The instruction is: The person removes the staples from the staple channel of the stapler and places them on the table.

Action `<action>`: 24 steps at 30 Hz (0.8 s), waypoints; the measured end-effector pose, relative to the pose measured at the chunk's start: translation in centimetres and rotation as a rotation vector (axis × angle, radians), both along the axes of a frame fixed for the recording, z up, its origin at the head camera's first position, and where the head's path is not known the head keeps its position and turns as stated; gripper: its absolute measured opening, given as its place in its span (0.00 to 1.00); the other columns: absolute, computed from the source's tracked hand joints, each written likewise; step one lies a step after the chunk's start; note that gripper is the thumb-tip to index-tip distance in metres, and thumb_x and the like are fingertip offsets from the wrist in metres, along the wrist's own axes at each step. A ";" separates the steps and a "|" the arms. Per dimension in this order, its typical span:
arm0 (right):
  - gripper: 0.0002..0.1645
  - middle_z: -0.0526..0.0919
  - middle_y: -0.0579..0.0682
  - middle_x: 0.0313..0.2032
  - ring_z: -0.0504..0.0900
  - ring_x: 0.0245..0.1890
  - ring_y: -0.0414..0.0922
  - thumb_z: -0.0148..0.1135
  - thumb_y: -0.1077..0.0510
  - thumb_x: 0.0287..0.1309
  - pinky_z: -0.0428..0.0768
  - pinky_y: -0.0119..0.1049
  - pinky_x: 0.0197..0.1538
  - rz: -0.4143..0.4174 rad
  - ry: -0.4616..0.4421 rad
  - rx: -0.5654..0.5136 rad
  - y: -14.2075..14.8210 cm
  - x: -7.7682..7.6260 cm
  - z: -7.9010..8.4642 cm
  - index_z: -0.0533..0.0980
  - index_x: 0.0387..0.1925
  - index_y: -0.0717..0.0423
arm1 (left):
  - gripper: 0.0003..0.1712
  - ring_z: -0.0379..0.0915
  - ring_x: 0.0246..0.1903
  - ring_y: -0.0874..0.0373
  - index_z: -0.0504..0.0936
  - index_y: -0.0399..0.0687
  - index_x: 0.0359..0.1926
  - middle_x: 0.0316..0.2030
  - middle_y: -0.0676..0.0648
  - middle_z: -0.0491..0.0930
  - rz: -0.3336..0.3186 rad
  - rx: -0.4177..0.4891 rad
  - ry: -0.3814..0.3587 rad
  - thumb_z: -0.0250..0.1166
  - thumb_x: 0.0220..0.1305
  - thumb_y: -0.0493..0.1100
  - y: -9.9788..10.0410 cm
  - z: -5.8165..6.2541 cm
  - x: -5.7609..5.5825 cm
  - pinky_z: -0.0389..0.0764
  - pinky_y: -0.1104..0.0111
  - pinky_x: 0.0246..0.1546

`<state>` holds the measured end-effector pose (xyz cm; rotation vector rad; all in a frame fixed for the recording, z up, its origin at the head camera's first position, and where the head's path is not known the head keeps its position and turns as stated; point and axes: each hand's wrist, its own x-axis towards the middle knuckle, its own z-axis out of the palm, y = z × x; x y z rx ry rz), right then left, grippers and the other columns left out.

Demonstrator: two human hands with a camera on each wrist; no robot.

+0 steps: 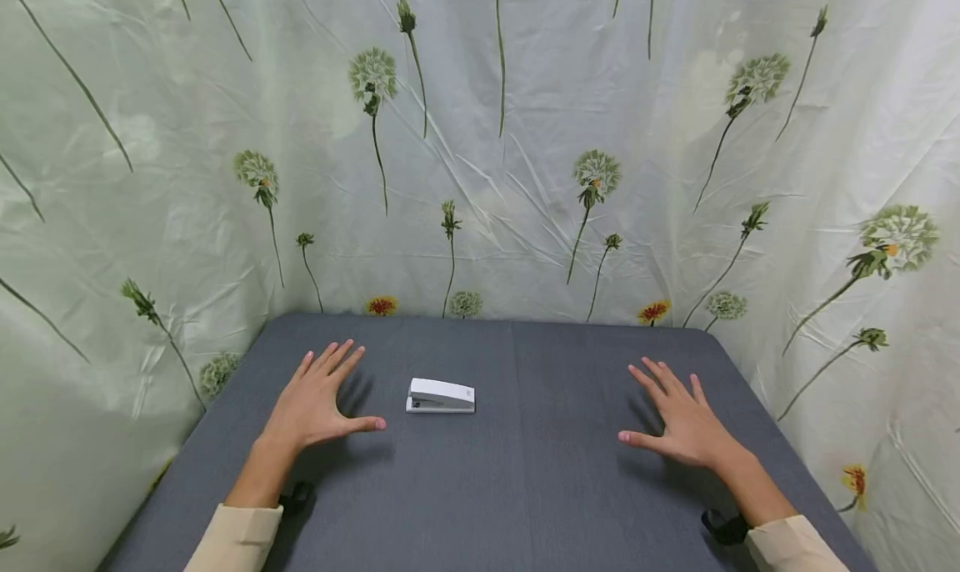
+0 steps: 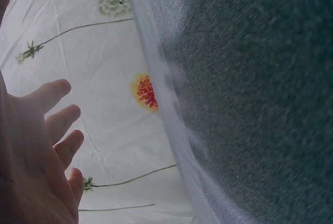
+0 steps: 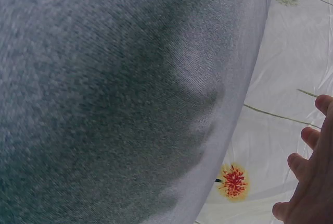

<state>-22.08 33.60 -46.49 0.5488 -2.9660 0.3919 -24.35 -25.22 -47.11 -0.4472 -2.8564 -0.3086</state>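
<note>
A white stapler (image 1: 441,395) lies on the grey cloth-covered table, left of the middle, its hinge end to the left or right not plain at this size. To its left my left hand (image 1: 313,401) hovers over the cloth with fingers spread and the thumb pointing toward the stapler, a gap between them. My right hand (image 1: 678,422) is held over the right part of the table, fingers spread and thumb pointing left, farther from the stapler. Both hands hold nothing. The left wrist view shows the left hand's fingers (image 2: 62,122); the right wrist view shows the right hand's fingers (image 3: 299,166).
The grey table (image 1: 517,489) has rounded far corners. A pale curtain (image 1: 525,247) printed with dandelions and small flowers hangs right behind it and along both sides. Dark straps sit at both wrists, below light sleeves (image 1: 238,534).
</note>
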 end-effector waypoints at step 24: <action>0.62 0.53 0.59 0.80 0.54 0.77 0.67 0.68 0.27 0.55 0.43 0.75 0.71 0.001 0.012 -0.056 -0.3 -0.1 -0.4 0.51 0.82 0.39 | 0.74 0.63 0.73 0.40 0.67 0.46 0.76 0.74 0.38 0.68 -0.004 0.042 0.047 0.71 0.34 0.87 0.3 -1.0 -0.3 0.53 0.43 0.75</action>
